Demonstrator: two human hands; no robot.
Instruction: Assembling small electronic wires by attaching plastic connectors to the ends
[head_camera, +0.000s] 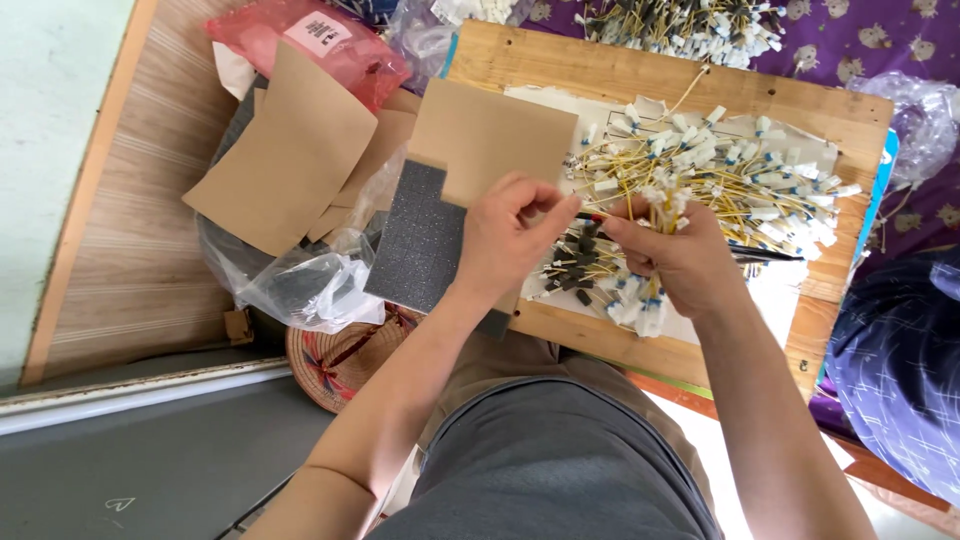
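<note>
- The left hand (515, 235) pinches the near end of a thin dark-tipped piece (588, 216) between thumb and fingertips — its grip is closed to a fine pinch, with nothing else in it.
- The right hand (672, 255) meets it from the other side, fingers curled shut around a bundle of yellow wires (655, 205) with white plugs; the wire ends stick up above the knuckles and hang below the palm.
- The two hands touch over the middle of the wooden board (620, 75) that serves as worktop, above a small heap of dark sleeved pieces (580, 262) lying on white paper.
- Farther back and to the right on the board lies the large loose pile of yellow wires (740, 165) — well within reach.
- To do this well, I judge, keep the pinch close to the tip so the fine piece does not bend, and hold the bundle steady rather than squeezing it harder.
- A grey foam pad (418, 235) and brown card sheets (290, 150) lie just left of the left hand; a stray elbow could nudge them off the edge.
</note>
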